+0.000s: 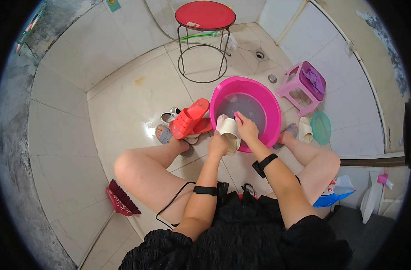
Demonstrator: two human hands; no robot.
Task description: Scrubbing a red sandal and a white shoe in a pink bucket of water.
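Observation:
A white slide slipper (230,130) is in my left hand (218,145), tilted over the near rim of a bright pink plastic basin (274,113). My right hand (248,129) is closed around a small pink object (237,115), perhaps a brush handle; most of it is hidden by the fingers. That hand is beside the slipper, above the basin. Cloudy grey water (242,103) with some foam fills the lower part of the basin. Left of the basin, a pair of red slippers (189,118) lies piled against it, partly over other white footwear (168,116).
A second white slipper (305,130) and a translucent green bowl (321,127) are at the right. Behind them stands a pink plastic stool (298,84) with a purple cloth (314,80). A round red stool (205,15), floor drain (259,55) and broom (121,200) are farther out.

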